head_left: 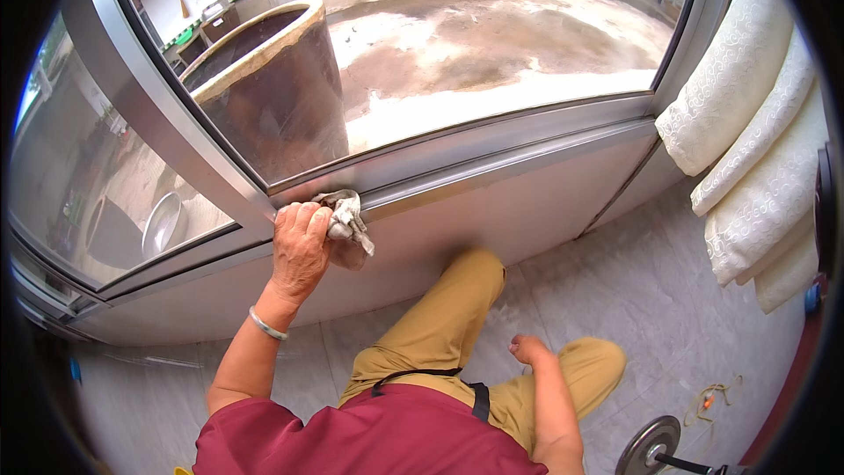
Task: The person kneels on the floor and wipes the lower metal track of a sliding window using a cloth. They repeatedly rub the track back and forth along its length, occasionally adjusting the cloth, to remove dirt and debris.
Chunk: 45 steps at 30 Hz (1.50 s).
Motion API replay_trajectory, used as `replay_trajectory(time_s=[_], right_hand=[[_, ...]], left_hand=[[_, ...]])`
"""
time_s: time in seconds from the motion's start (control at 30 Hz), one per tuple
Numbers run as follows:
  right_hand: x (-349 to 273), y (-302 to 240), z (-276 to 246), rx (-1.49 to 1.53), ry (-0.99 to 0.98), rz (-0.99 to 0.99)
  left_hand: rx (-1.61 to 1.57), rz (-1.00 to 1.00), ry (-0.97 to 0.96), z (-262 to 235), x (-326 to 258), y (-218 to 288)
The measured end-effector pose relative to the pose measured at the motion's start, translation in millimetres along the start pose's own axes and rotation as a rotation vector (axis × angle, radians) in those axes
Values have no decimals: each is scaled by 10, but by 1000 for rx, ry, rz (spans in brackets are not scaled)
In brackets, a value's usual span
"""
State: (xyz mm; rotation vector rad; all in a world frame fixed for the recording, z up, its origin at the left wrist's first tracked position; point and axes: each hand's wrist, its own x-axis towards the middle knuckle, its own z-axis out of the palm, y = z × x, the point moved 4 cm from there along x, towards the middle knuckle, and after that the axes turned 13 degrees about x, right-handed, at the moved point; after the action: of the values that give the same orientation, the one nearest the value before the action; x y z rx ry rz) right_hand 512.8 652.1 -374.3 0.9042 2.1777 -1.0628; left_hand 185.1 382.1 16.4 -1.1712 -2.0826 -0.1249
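Note:
My left hand (301, 244) is closed around a crumpled, off-white cloth (348, 215) with dark smudges. It presses the cloth against the lower silver rail of the window frame (475, 151), beside the corner where an upright bar meets it. Part of the cloth hangs down past my fingers over the pale panel (519, 189) under the rail. My right hand (529, 350) is curled into a loose fist near my right knee, with nothing visible in it. A pale bangle sits on my left wrist.
Through the glass stands a large brown jar (272, 97) with a light rim. Cream patterned curtains (747, 123) hang at the right. A round weight plate on a bar (649, 447) lies at the lower right, near a tangled yellowish cord (710, 400) on the grey tiled floor (651, 299).

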Motion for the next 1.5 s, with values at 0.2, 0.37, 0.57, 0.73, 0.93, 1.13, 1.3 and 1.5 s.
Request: replay_trajectory(time_s=[0.2, 0.37, 0.57, 0.73, 0.93, 1.13, 1.3, 1.5], right_hand=[[106, -153, -19, -12, 8, -65], [-157, -861, -658, 474, 362, -500], [-1286, -2675, -1882, 1337, 97, -1223], [-1752, -3359, -1593, 1663, -388, -1243], [-1541, -3266, -1724, 2153, -430, -830], [-1770, -2488, -3187, 1769, 1103, -1201], [-953, -2496, -3670, 450, 1508, -634], [-806, -2621, -3610, 74, 1702, -844]], left_hand=[[-125, -356, 133, 86, 192, 145], [-1246, -709, 36, 114, 496, 197], [-1842, -685, -525, -2, 882, 780], [-1302, -516, -549, 69, 951, 839], [-245, -106, 134, -671, 729, 468], [313, -382, 606, -888, -11, -949], [218, -426, 634, -482, 283, -687], [457, -498, 637, -457, 266, -754]])
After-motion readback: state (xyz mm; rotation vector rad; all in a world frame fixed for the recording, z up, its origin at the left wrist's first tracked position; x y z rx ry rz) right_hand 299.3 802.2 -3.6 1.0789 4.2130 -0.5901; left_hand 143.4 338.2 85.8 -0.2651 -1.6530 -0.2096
